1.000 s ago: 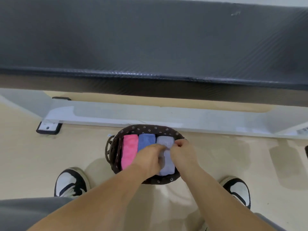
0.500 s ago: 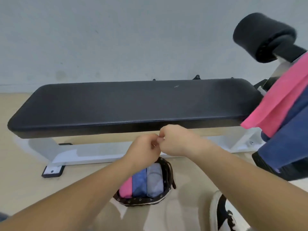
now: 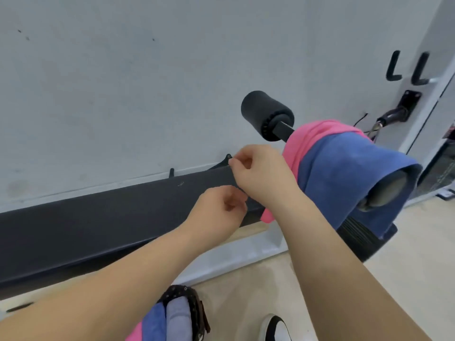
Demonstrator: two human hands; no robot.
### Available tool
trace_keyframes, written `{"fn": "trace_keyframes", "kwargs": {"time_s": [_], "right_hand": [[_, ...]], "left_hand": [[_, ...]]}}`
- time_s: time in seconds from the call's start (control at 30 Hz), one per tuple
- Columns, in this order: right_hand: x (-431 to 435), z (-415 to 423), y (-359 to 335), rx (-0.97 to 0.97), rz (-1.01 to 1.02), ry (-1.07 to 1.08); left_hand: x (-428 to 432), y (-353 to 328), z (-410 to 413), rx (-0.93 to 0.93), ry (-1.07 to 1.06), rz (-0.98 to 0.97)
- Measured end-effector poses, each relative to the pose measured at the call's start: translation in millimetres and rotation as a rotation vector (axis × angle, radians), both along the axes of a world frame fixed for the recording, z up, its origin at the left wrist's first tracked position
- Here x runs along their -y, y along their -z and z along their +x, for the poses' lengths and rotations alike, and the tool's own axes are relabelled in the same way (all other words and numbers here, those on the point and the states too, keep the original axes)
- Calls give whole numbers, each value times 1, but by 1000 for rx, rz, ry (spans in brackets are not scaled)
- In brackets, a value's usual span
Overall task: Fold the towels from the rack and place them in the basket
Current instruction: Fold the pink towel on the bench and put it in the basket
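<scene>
Above the long black padded table: two bare forearms reach forward from the lower edge of the view, with the hands close together but not touching.

- Left hand: raised over the table's near edge, knuckles up, fingers curled into the palm. The grip is closed with nothing in it.
- Right hand: just beyond and to the right of the left grip, wrist bent. Thumb and forefinger tips are drawn together and the other fingers are curled. The grip is closed and empty.
- Pink terry towel: immediately right of the right grip, draped over the black foam-roller rack. Its lower corner hangs behind the right wrist.
- Blue terry towel: farther right of the same grip, lying over the pink one and covering the rack's near roller.
- Dark brown oval basket with dotted rim: on the beige floor, below both grips and partly hidden by the left forearm. It holds a folded pink towel, a folded blue towel and a folded lavender towel, side by side.
</scene>
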State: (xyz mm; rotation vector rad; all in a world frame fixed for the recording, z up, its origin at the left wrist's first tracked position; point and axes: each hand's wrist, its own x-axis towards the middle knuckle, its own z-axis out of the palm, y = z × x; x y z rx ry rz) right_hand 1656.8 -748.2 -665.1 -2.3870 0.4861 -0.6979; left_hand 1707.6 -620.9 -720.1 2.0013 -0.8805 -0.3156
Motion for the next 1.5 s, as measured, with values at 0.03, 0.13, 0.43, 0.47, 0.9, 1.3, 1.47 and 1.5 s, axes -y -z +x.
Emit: {"fn": "trace_keyframes", "kwargs": {"time_s": [0.03, 0.13, 0.43, 0.47, 0.9, 1.3, 1.47, 1.5], "right_hand": [[5, -3, -3, 51, 21, 15], [29, -19, -9, 211, 62, 76], [105, -48, -20, 235, -27, 413], [107, -47, -20, 196, -48, 414], [117, -45, -24, -37, -180, 452], [55, -10, -38, 65, -62, -90], [-10, 22, -32, 59, 56, -421], [-19, 29, -25, 72, 84, -468]], "left_hand": [[11, -5, -4, 12, 23, 16], [40, -19, -6, 72, 97, 136], [146, -57, 8, 181, 50, -16], [157, -63, 9, 149, 36, -47], [166, -83, 37, -90, -4, -110], [48, -133, 47, 105, -197, -247], [-37, -123, 48, 24, -197, -101], [-54, -124, 51, -42, -206, -116]]}}
